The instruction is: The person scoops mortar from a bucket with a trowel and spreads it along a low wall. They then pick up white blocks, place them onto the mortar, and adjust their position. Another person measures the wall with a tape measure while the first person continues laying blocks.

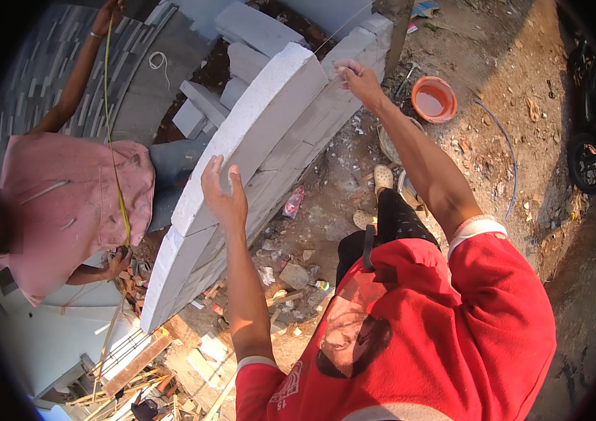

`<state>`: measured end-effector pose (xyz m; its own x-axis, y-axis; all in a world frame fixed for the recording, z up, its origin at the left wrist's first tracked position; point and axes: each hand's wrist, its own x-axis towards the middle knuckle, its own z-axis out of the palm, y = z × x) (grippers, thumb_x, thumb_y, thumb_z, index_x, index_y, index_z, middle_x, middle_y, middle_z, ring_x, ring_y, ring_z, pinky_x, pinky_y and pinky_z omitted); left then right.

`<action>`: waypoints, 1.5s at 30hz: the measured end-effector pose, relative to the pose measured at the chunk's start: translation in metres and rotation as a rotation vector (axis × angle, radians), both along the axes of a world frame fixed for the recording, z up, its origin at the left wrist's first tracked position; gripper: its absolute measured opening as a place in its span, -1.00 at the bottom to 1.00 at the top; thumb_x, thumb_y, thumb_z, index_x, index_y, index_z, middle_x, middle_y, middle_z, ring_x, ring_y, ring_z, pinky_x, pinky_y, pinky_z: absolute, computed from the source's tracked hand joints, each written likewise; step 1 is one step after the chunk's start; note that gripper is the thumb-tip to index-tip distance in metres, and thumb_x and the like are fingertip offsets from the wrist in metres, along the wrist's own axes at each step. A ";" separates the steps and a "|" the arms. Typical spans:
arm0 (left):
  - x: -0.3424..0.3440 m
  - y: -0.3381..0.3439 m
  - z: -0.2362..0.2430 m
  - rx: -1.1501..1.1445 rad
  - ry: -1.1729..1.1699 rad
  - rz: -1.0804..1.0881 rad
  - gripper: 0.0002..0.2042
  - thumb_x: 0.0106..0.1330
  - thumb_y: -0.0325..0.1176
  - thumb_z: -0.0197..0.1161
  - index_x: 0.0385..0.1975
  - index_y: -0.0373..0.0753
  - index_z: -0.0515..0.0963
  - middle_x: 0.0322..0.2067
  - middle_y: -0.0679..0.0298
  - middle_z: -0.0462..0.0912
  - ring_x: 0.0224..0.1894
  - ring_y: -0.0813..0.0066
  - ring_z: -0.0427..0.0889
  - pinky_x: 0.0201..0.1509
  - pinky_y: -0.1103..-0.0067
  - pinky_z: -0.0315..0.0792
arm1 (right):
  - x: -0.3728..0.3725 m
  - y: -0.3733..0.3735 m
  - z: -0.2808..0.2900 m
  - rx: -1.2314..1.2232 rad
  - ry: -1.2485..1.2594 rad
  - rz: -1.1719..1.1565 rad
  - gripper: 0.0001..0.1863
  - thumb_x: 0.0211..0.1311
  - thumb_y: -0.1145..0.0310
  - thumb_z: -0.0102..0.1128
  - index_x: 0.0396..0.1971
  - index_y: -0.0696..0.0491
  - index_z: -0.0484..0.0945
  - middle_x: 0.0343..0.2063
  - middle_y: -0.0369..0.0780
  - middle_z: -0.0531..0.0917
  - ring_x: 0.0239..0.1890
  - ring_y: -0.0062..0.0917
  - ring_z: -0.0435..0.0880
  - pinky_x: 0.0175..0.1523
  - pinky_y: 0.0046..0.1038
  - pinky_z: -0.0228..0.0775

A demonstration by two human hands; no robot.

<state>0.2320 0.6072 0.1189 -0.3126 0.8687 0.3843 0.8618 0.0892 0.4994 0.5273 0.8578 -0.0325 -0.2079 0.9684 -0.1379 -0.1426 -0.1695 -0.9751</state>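
Bare, debris-strewn ground (487, 151) is extending along our side of the work area, with sunlight falling across parts of it. A wall of pale blocks (291, 160) is running diagonally through the middle of the view, from lower left to upper right, and is separating us from a co-worker in a pink top (77, 203). One long upper block (263, 133) is resting on the courses beneath it.

We are holding the left hand (226, 200) at the near face of this block, thumb and fingers spreading wide; we cannot tell whether the fingertips are touching it. We are extending the right hand (359, 81) toward the far end of the wall, fingers bending and grip narrowing; we cannot tell whether it is holding anything. Thin string (343, 25) is passing near that hand.

Opposite us, the co-worker is stretching a yellow tape (117, 175) between a raised hand (106, 17) and a lowered one. Loose blocks (259, 29) are lying behind the wall. On our side, an orange bucket (447, 91) is standing near a blue hose (508, 151). Scrap timber (130, 368) is lying at lower left.
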 end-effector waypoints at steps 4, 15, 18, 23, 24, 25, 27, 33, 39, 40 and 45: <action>-0.003 0.069 -0.004 -0.072 0.187 -0.080 -0.59 0.44 -0.22 0.28 0.17 -0.32 0.57 0.27 -0.07 0.52 0.37 -0.07 0.42 0.46 0.17 0.24 | -0.026 0.039 -0.004 0.088 0.069 -0.026 -0.65 0.49 0.20 0.18 0.12 0.06 0.64 -0.02 -0.28 0.73 -0.04 -0.62 0.63 0.05 -0.48 0.49; -0.005 0.163 -0.043 -0.254 -0.028 0.247 -0.44 0.62 0.03 -0.14 0.06 -0.36 0.65 0.02 -0.12 0.68 0.15 -0.11 0.57 0.29 0.18 0.34 | -0.056 0.104 0.012 0.067 0.365 0.466 -0.59 0.38 0.08 0.32 0.08 0.02 0.71 0.08 -0.28 0.69 0.17 -0.55 0.57 0.29 -0.44 0.36; 0.003 0.162 -0.044 -0.295 0.083 0.280 -0.40 0.63 0.06 -0.20 0.00 -0.34 0.68 -0.05 -0.08 0.71 0.07 -0.10 0.61 0.21 0.18 0.38 | -0.062 0.110 0.003 0.079 0.332 0.588 -0.61 0.36 0.09 0.34 0.04 0.01 0.72 0.05 -0.29 0.71 0.15 -0.56 0.59 0.29 -0.45 0.36; 0.007 0.163 -0.039 -0.361 0.106 0.299 -0.39 0.62 0.07 -0.23 -0.02 -0.31 0.69 -0.07 -0.05 0.71 0.05 -0.10 0.60 0.19 0.18 0.38 | -0.090 0.125 -0.019 -0.030 0.411 0.579 -0.64 0.35 0.11 0.39 -0.06 0.08 0.75 -0.15 -0.29 0.76 -0.03 -0.63 0.64 0.16 -0.51 0.46; 0.007 0.164 -0.038 -0.359 0.099 0.295 -0.39 0.62 0.07 -0.23 -0.02 -0.31 0.70 -0.07 -0.05 0.71 0.05 -0.10 0.60 0.19 0.18 0.38 | -0.098 0.130 -0.021 -0.014 0.434 0.576 -0.64 0.36 0.11 0.38 -0.08 0.10 0.75 -0.17 -0.28 0.76 -0.04 -0.64 0.65 0.15 -0.51 0.46; 0.008 0.164 -0.037 -0.366 0.092 0.291 -0.39 0.62 0.07 -0.23 -0.03 -0.30 0.70 -0.08 -0.05 0.71 0.05 -0.09 0.60 0.19 0.18 0.38 | -0.106 0.137 -0.023 0.082 0.242 0.584 -0.65 0.37 0.12 0.35 -0.08 0.11 0.74 -0.18 -0.27 0.77 -0.05 -0.62 0.66 0.15 -0.50 0.46; 0.009 0.163 -0.035 -0.378 0.087 0.313 -0.39 0.63 0.06 -0.24 -0.04 -0.30 0.70 -0.08 -0.05 0.71 0.04 -0.09 0.60 0.18 0.18 0.38 | -0.114 0.152 -0.024 0.264 -0.135 0.563 -0.65 0.41 0.14 0.30 -0.08 0.13 0.73 -0.20 -0.23 0.77 -0.07 -0.57 0.69 0.16 -0.47 0.47; 0.011 0.162 -0.035 -0.364 0.102 0.327 -0.40 0.63 0.04 -0.23 -0.07 -0.29 0.72 -0.10 -0.04 0.72 0.02 -0.09 0.61 0.14 0.17 0.39 | -0.070 0.148 -0.030 0.168 -0.105 0.289 -0.51 0.55 0.12 0.02 0.29 0.09 0.52 0.23 -0.08 0.62 0.37 -0.35 0.48 0.44 -0.36 0.26; 0.014 0.166 -0.032 -0.357 0.087 0.293 -0.42 0.63 0.03 -0.21 -0.12 -0.26 0.74 -0.13 -0.04 0.72 -0.02 -0.09 0.61 0.10 0.17 0.40 | -0.012 0.016 -0.009 -0.049 -0.317 0.446 -0.21 0.62 -0.18 -0.40 0.46 0.22 0.24 0.47 -0.01 0.31 0.54 -0.25 0.21 0.59 -0.36 -0.07; 0.015 0.167 -0.033 -0.351 0.084 0.286 -0.42 0.63 0.04 -0.21 -0.12 -0.26 0.74 -0.14 -0.03 0.72 -0.02 -0.09 0.61 0.10 0.17 0.40 | 0.000 0.015 -0.010 -0.183 -0.308 0.449 -0.19 0.61 -0.19 -0.40 0.46 0.23 0.25 0.47 -0.01 0.30 0.54 -0.23 0.20 0.59 -0.35 -0.07; 0.015 0.164 -0.034 -0.369 0.125 0.342 -0.42 0.62 0.06 -0.19 -0.12 -0.25 0.74 -0.17 -0.02 0.73 -0.04 -0.10 0.61 0.09 0.16 0.40 | 0.000 0.038 -0.012 -0.042 -0.120 0.276 -0.13 0.58 -0.27 -0.41 0.36 0.27 0.39 0.36 0.04 0.46 0.44 -0.15 0.38 0.52 -0.27 0.11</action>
